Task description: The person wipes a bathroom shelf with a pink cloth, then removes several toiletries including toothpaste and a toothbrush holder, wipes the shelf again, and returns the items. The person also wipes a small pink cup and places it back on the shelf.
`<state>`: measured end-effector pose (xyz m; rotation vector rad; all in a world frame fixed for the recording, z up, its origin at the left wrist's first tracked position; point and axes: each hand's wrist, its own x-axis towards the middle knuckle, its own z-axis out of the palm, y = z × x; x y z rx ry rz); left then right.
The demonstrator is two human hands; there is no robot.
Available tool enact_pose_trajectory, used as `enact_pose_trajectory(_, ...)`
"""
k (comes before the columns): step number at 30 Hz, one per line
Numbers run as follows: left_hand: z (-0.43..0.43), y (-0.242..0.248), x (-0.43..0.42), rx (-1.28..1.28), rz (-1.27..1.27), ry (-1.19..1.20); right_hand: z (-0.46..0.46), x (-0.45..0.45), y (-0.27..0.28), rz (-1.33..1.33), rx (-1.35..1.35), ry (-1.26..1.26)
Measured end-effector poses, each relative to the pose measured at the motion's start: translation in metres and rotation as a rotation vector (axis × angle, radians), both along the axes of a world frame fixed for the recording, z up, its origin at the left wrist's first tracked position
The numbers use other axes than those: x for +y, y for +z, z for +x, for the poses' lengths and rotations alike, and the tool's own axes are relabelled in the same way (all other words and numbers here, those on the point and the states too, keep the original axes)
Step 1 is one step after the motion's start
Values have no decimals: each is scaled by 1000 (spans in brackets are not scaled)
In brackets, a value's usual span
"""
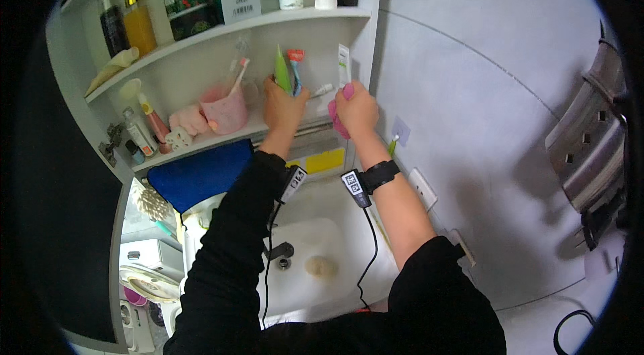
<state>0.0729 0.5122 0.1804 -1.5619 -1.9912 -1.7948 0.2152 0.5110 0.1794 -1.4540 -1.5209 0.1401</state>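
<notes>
My left hand (284,106) is at the middle shelf of a wall cabinet, closed around a green squeeze tube (282,71). A blue tube with a red end (296,66) sticks up beside it, between finger and thumb. My right hand (359,111) grips a pink cloth (339,116) at the shelf's right end. Just above that fist rises a white tube with green print (344,61); whether the fist holds it is hidden. Between the hands a small white tube (322,89) lies on the shelf. Left of my left hand stands a pink cup (225,111) with a toothbrush (240,75).
Bottles, jars and tubes line the upper shelf (282,16). A blue cloth (206,174) hangs below the cabinet. Under my arms is a white washbasin (329,234) with a dark faucet (279,250). An open dark cabinet door (75,194) stands at left, a wall socket (422,188) at right.
</notes>
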Motion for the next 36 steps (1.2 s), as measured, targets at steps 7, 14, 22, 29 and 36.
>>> enact_pose_trajectory(7, -26, 1, 15, -34, -59, -205, 14, -13, -36, 206, 433, 194)
enact_pose_trajectory(14, -16, 17, -3, -70, -77, -309, 14, -20, -26, 108, 533, 353)
enact_pose_trajectory(22, -26, -31, -110, -707, -103, -916, 5, -76, -25, -100, 243, 747)
enact_pose_trajectory(29, -54, -65, -171, -1001, -71, -702, -7, -77, 9, -219, -146, 827)
enact_pose_trajectory(36, -71, -62, -201, -1152, 71, -651, -4, 19, 26, 31, -745, 413)
